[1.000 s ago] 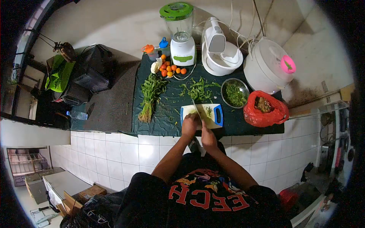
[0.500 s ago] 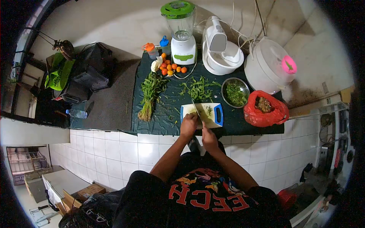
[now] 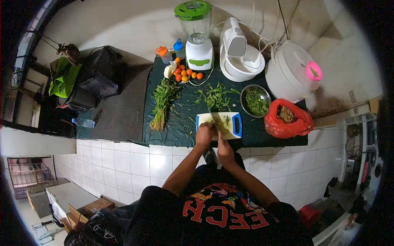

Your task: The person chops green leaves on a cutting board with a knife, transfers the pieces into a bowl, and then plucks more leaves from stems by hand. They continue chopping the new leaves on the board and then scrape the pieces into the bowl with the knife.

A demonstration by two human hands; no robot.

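Note:
A white cutting board with blue ends (image 3: pixel 229 132) lies near the table's front edge, with chopped green bits (image 3: pixel 226 120) on it. My right hand (image 3: pixel 225 150) is closed round the handle of a knife (image 3: pixel 213 116), whose blade slants up and left across the board. My left hand (image 3: pixel 205 134) presses on the board's left part beside the blade, fingers bent and closed; what lies under them is hidden. Loose green leaves (image 3: pixel 217 95) are spread just behind the board. To the right stands a metal bowl (image 3: pixel 243 107) of cut greens.
Left of the board lies a bunch of leafy greens (image 3: pixel 164 98), with orange tomatoes (image 3: pixel 184 78) behind it. A blender (image 3: pixel 200 53), a white stand mixer (image 3: pixel 236 49) and a large white container (image 3: pixel 289 69) line the back. A red plastic bag (image 3: pixel 283 130) sits at right.
The view has shifted very slightly. My right hand and the knife have moved only a little; my left hand stays in place on the board.

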